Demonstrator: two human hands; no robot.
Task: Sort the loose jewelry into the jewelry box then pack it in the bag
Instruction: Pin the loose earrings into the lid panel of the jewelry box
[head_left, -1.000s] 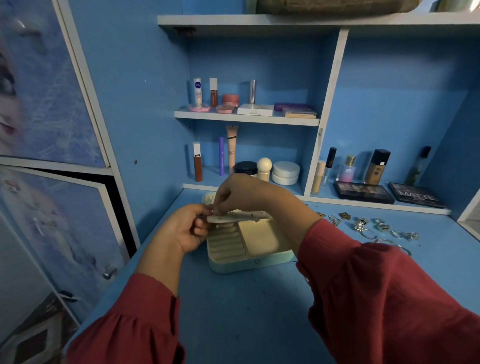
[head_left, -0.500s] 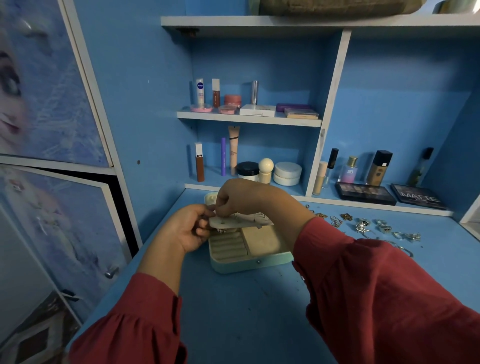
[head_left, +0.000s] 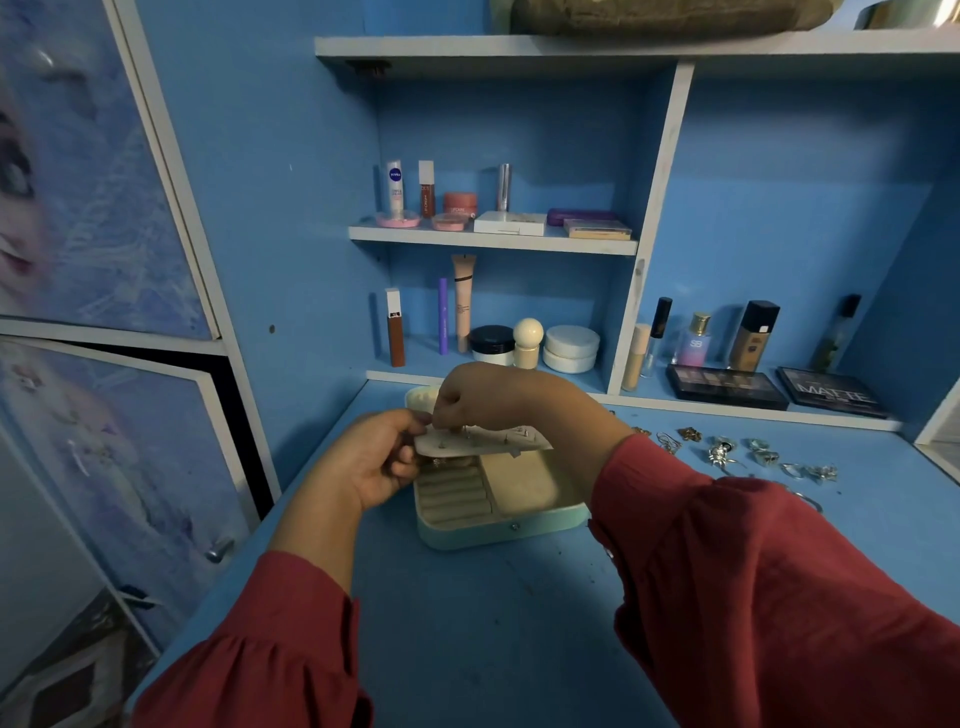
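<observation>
Head view: left hand (head_left: 371, 460) gripping earring panel (head_left: 480, 441) over open jewelry box (head_left: 498, 525) on surface (head_left: 467, 623); right hand (head_left: 483, 397) pinching a stud. Loose jewelry (head_left: 727, 452) lying rightward. Advice: steady panel, push straight.

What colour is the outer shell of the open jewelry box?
Pale mint green jewelry box, cream inside; head view.

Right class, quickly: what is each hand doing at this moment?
Left hand: grips the left end of the earring panel above the jewelry box.
Right hand: fingers pinch something small at the panel.
</observation>
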